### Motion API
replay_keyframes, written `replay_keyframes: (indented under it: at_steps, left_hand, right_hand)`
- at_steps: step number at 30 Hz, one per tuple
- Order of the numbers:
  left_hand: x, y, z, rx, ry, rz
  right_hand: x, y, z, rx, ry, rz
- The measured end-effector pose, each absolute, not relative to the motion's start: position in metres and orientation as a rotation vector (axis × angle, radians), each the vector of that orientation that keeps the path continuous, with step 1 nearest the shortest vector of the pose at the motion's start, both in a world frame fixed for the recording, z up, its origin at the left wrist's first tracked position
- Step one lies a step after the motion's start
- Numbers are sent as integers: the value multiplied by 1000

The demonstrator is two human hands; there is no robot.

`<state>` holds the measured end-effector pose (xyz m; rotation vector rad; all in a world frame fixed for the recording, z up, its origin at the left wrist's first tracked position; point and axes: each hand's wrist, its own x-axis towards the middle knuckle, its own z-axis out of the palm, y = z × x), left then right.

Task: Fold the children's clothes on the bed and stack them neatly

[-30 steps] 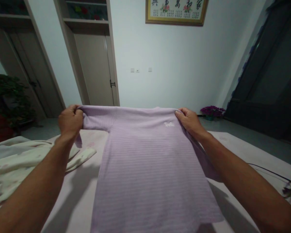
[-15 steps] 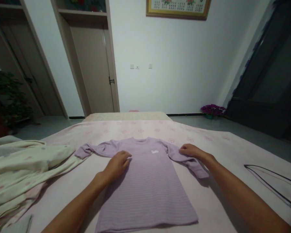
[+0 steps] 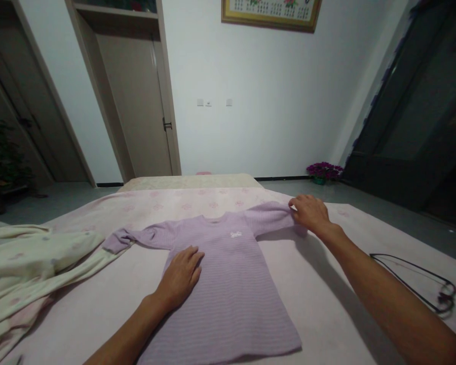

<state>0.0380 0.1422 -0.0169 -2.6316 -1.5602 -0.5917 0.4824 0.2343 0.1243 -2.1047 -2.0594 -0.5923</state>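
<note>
A lilac striped long-sleeved top (image 3: 231, 284) lies face up on the pink bed sheet (image 3: 327, 304), neck toward the far side, a small white logo on its chest. My left hand (image 3: 180, 276) rests flat on the top's left side, fingers stretched out. Farther off at the right, my right hand (image 3: 309, 213) has its fingers pinched on the end of the right sleeve, which is held out sideways and slightly raised. The left sleeve lies stretched toward the left, its cuff crumpled.
A cream flowered garment (image 3: 26, 263) is heaped at the left of the bed. A thin black wire hanger (image 3: 414, 281) lies at the right. Beyond the bed are a door (image 3: 137, 106), a white wall, a framed picture (image 3: 269, 12) and purple flowers (image 3: 324, 171).
The top, held up by the shoulders a second ago, now lies flat on the bed. My right hand has drawn the right sleeve outward and up; my left hand stays flat on the cloth.
</note>
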Motion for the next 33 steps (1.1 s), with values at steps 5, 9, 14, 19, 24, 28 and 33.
replay_keyframes:
  at_steps: [5,9,14,19,24,28,33]
  left_hand:
    - [36,144,-23,-2617,-1542,-657]
    - [36,145,-24,-2620,-1551,-682]
    - [38,145,-21,-2619,-1576,-739]
    - [37,145,-19,-2633,-1587,-763]
    - [36,146,-19,-2650,-1587,-765]
    - [37,146,-17,-2659,-1596,-780]
    - [36,145,-17,-2664,-1593,-777]
  right_hand:
    - [518,239,80,-2377,-1603,-45]
    - [543,239,42,-2347,-1291,301]
    - [554,253,28,-2270,-1108,545]
    - [534,266,21,-2089,-979,803]
    - [511,269,18,-1933,-865,956]
    - [503,269,21,-1845,-841,917]
    - [501,271,22,-1799,-823,785]
